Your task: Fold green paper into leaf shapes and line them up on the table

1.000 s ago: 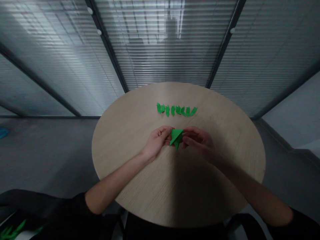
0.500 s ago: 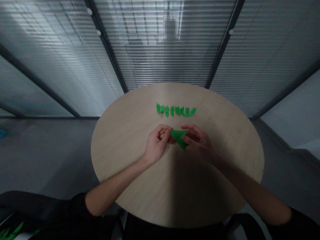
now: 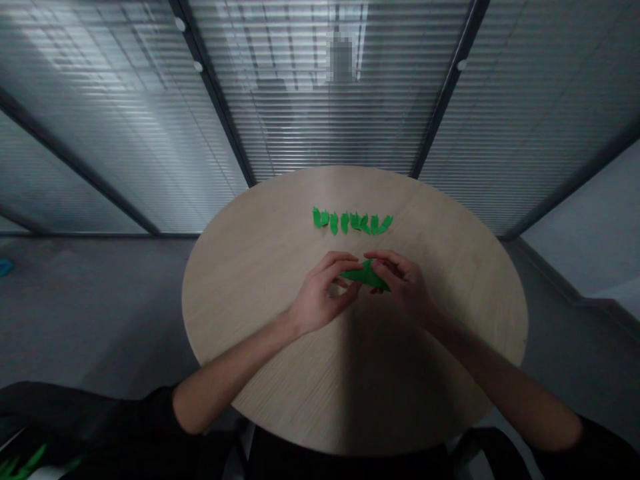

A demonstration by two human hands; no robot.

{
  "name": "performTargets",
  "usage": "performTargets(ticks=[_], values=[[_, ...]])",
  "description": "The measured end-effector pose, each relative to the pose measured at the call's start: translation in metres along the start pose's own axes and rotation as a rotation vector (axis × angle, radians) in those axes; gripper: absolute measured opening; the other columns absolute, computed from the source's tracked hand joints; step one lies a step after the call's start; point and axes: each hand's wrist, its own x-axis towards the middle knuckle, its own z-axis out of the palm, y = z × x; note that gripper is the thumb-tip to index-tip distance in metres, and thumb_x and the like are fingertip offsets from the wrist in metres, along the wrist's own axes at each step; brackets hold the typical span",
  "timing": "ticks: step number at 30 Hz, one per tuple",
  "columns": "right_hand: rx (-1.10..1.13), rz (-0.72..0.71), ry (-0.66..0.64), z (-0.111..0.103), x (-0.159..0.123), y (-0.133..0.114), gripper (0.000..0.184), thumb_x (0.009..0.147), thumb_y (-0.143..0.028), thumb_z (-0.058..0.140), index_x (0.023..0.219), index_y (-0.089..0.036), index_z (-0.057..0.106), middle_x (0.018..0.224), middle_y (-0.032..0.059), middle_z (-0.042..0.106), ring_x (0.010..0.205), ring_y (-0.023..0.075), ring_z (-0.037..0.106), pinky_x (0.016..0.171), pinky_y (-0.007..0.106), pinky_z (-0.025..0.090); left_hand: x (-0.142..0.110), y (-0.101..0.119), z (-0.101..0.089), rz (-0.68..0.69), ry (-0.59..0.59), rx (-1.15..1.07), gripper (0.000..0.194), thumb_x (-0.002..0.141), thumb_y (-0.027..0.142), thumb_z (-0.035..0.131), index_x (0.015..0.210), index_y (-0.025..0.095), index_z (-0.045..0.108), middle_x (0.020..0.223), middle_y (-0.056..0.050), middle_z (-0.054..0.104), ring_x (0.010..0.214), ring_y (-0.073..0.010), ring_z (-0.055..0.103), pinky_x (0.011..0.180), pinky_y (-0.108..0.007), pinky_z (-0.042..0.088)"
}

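A piece of green paper, partly folded, is held between my two hands over the middle of the table. My left hand pinches its left side, thumb below and fingers above. On the other side my right hand grips the paper, with the thumb pressed on its upper face. Fingers cover parts of both ends. Beyond my hands, several small green folded pieces lie in a row on the tabletop.
The round wooden table fills the centre. Glass panels with blinds rise behind its far edge. Green leaves show at the lower left, and a blue object lies on the floor at far left.
The green paper has turned and now looks narrower, stretched sideways between my hands. My left hand has shifted right, and its fingers have moved over the paper's left end.
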Motion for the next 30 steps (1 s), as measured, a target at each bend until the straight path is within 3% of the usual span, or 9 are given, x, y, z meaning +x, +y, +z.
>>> performTargets(ticks=[6, 11, 15, 23, 30], values=[[0.002, -0.017, -0.037, 0.000, 0.002, 0.001, 0.042, 0.088, -0.052, 0.073, 0.112, -0.017, 0.075, 0.081, 0.0006, 0.069, 0.055, 0.0102, 0.062, 0.050, 0.025, 0.060, 0.001, -0.003, -0.001, -0.015, 0.009, 0.044, 0.018, 0.099, 0.022, 0.065, 0.115, 0.018, 0.070, 0.115, -0.011, 0.068, 0.096, -0.0166, 0.070, 0.071, -0.024, 0.061], [0.042, -0.018, -0.110, 0.000, -0.001, -0.001, 0.049, 0.091, -0.057, 0.071, 0.121, -0.017, 0.072, 0.093, 0.0047, 0.074, 0.066, 0.0130, 0.069, 0.057, 0.027, 0.063, 0.000, -0.007, -0.001, 0.003, 0.032, 0.088, 0.015, 0.101, 0.022, 0.063, 0.114, 0.019, 0.070, 0.113, -0.010, 0.069, 0.100, -0.0176, 0.069, 0.073, -0.025, 0.060], [0.004, -0.012, -0.204, 0.002, -0.006, -0.004, 0.054, 0.084, -0.044, 0.083, 0.130, -0.021, 0.066, 0.090, 0.0018, 0.074, 0.069, 0.0133, 0.070, 0.066, 0.027, 0.063, 0.001, -0.008, -0.001, 0.003, 0.056, 0.087, 0.012, 0.103, 0.025, 0.062, 0.110, 0.019, 0.070, 0.107, -0.008, 0.067, 0.094, -0.0163, 0.067, 0.072, -0.026, 0.059], [0.022, -0.101, -0.139, 0.000, -0.003, 0.004, 0.028, 0.086, -0.032, 0.077, 0.110, -0.021, 0.071, 0.098, 0.0030, 0.074, 0.069, 0.0128, 0.073, 0.064, 0.027, 0.064, 0.000, -0.013, -0.001, 0.003, 0.115, 0.073, 0.014, 0.100, 0.031, 0.068, 0.108, 0.019, 0.069, 0.102, -0.006, 0.068, 0.089, -0.0161, 0.067, 0.070, -0.026, 0.058], [0.038, -0.105, -0.099, -0.001, -0.002, -0.001, 0.019, 0.090, -0.032, 0.072, 0.104, -0.020, 0.071, 0.087, 0.0016, 0.075, 0.065, 0.0126, 0.074, 0.062, 0.025, 0.063, 0.002, -0.011, -0.005, 0.169, 0.129, 0.155, 0.023, 0.094, 0.030, 0.077, 0.112, 0.019, 0.069, 0.104, -0.007, 0.067, 0.095, -0.0183, 0.066, 0.082, -0.033, 0.059]])
